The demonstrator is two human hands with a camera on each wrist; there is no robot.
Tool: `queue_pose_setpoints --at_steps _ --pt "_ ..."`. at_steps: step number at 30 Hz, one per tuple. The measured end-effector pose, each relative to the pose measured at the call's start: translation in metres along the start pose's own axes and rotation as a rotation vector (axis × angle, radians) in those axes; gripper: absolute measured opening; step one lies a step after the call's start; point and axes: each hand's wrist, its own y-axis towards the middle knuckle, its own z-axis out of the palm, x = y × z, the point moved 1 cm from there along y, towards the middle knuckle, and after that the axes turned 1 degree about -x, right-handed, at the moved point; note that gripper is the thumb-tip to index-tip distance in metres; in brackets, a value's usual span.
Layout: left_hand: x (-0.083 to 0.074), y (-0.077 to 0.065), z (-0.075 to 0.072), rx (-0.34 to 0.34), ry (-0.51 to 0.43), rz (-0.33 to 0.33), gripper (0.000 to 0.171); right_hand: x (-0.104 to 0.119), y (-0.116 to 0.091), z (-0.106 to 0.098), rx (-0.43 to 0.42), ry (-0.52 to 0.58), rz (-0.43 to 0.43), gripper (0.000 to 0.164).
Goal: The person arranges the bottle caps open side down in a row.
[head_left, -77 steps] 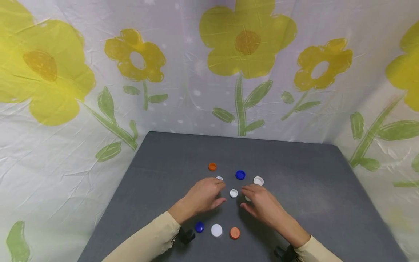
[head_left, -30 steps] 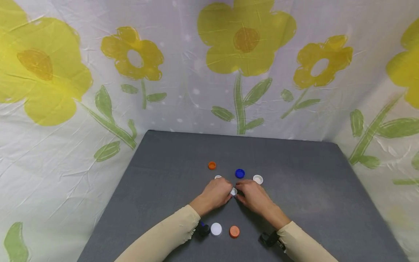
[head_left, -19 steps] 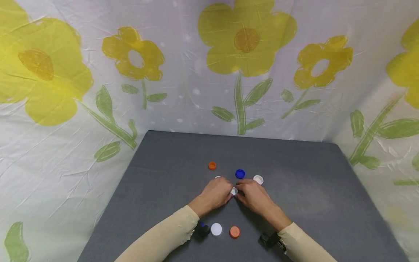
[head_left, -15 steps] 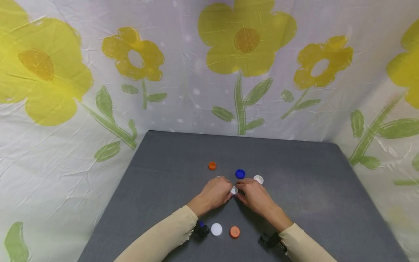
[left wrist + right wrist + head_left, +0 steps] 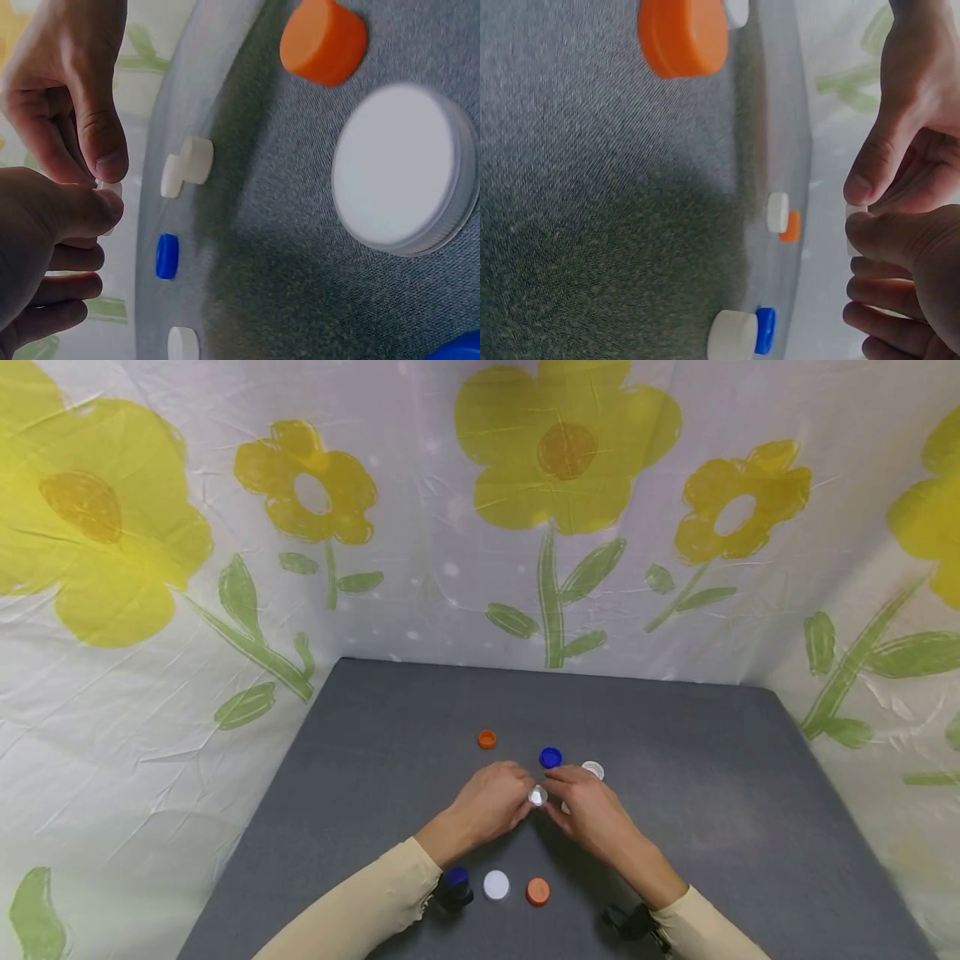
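A small white bottle cap [image 5: 537, 796] is held between the two hands over the grey table [image 5: 675, 735]. My left hand [image 5: 491, 797] pinches its left side with thumb and fingers, and my right hand [image 5: 588, 806] pinches it from the right. Both wrist views show the thumbs nearly meeting at the cap [image 5: 853, 241], raised above the tabletop. Just beyond the right hand lies a blue cap [image 5: 551, 757]. A white cap [image 5: 593, 769] sits partly behind that hand, and another white cap [image 5: 566, 808] shows under it.
An orange cap [image 5: 487, 739] lies farther back. Nearer the person are a blue cap [image 5: 457, 877], partly behind the left wrist camera, a large white cap [image 5: 496, 886] and an orange cap [image 5: 537, 891]. A flower-printed curtain [image 5: 420, 527] rises behind the table.
The hands, apart at first, have come together on the small white cap that lay between them, and it has been lifted. The white cap beyond the left hand is now hidden.
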Motion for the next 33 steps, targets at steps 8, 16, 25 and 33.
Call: queue_pose_setpoints --at_steps 8,16,25,33 --pt "-0.006 -0.009 -0.017 -0.042 -0.004 0.02 0.012 0.011 -0.004 -0.013 -0.021 -0.02 -0.006 0.032" --pt "-0.011 -0.019 -0.026 -0.063 -0.038 0.026 0.016 0.018 -0.014 -0.015 -0.073 0.018 -0.016 0.036" --pt "-0.008 -0.03 -0.025 -0.167 -0.05 0.113 0.03 0.016 -0.02 -0.017 -0.074 0.166 0.033 0.027" --pt "-0.008 -0.034 -0.022 -0.299 -0.099 0.215 0.022 0.018 -0.024 -0.022 0.016 0.359 0.176 0.012"
